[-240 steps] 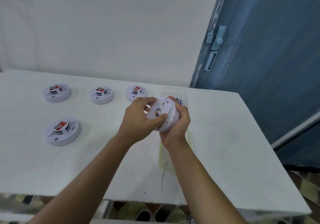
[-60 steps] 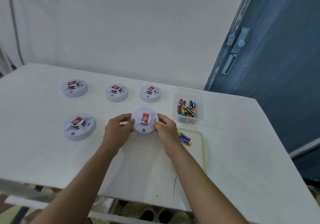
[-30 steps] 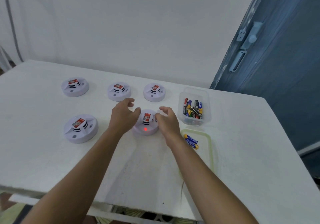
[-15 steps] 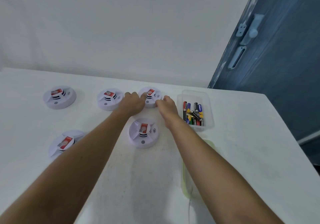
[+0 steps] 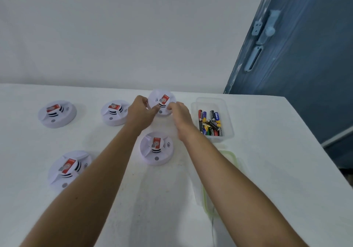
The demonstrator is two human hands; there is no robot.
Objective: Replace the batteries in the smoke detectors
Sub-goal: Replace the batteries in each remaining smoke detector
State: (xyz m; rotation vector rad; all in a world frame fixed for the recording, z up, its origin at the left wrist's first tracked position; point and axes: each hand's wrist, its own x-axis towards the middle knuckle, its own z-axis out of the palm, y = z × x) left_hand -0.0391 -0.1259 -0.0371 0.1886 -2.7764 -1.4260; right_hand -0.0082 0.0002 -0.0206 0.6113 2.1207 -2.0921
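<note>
Several round white smoke detectors with red labels sit on the white table. My left hand and my right hand both grip the far right smoke detector, which is tilted up off the table toward me. Below them lies the middle detector, flat on the table. A clear box of batteries stands just right of my right hand.
Two more detectors rest at the back left and back middle, and one at the front left. A green-rimmed clear lid lies partly under my right forearm. A blue door stands to the right.
I set the detector I was holding down in the middle of the table and let go. Both hands then reached to the far right detector, gripped it and tilted it up.
</note>
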